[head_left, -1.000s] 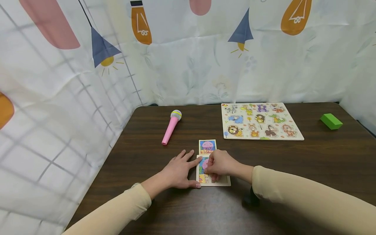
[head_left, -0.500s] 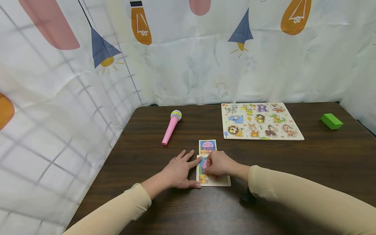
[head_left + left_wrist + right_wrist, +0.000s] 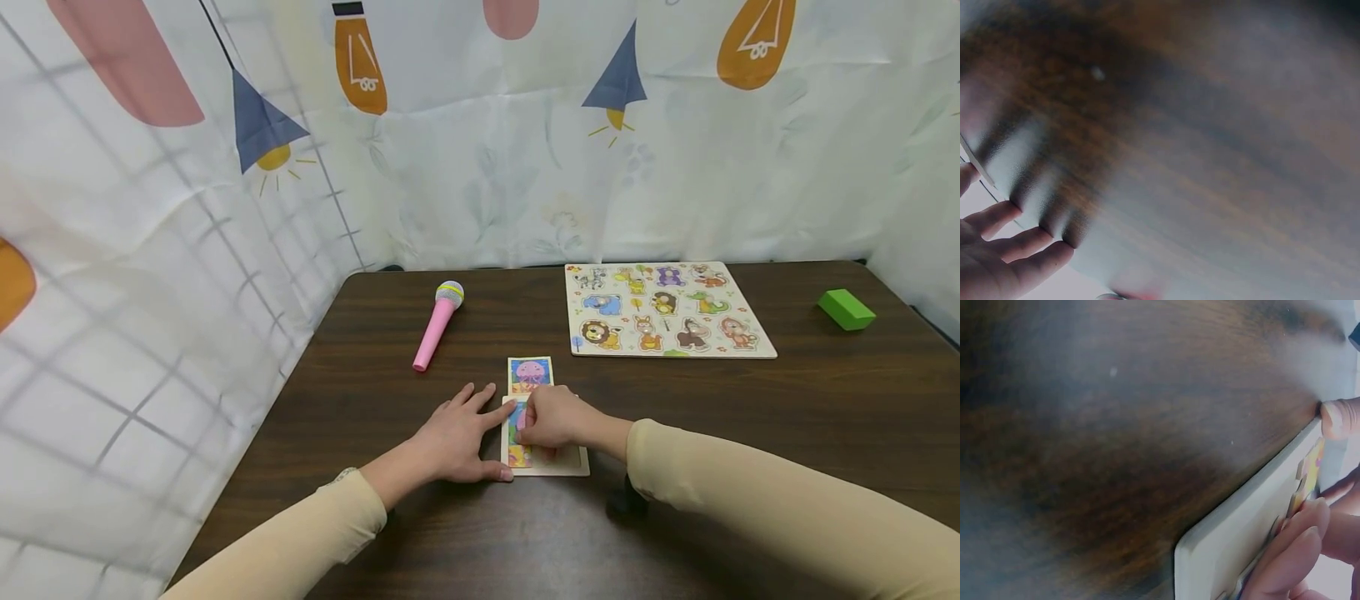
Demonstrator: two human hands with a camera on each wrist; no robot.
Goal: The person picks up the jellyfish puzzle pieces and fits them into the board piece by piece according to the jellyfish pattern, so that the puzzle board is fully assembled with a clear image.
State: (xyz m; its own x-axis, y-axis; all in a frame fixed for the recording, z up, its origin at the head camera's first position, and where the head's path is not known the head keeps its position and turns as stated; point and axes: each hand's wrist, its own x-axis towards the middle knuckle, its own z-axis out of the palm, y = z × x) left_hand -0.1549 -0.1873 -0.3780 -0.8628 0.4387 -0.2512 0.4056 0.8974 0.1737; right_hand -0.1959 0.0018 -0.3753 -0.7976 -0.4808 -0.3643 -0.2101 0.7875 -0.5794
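Observation:
A small pale jigsaw tray (image 3: 566, 467) lies at the near middle of the table. Its left side bears colourful picture pieces (image 3: 519, 457), with pink, blue and yellow showing. My left hand (image 3: 459, 440) is spread flat, thumb and forefinger touching the tray's left edge. Over the middle of the tray, my right hand (image 3: 564, 418) has curled fingers and pinches a puzzle piece, mostly hidden beneath them. The right wrist view shows these fingertips (image 3: 1300, 534) low against the tray's inner surface. Just beyond the tray is a jellyfish picture card (image 3: 529, 372).
A pink toy microphone (image 3: 433, 329) lies beyond my left hand. An animal peg puzzle board (image 3: 667, 312) is at the back right, and a green block (image 3: 846, 310) sits farther right. Patterned curtains (image 3: 480, 167) hang behind and left of the table (image 3: 360, 333).
My right hand and forearm have shifted slightly left, with the fingers settling over the middle of the tray. My left hand stays in place at the edge.

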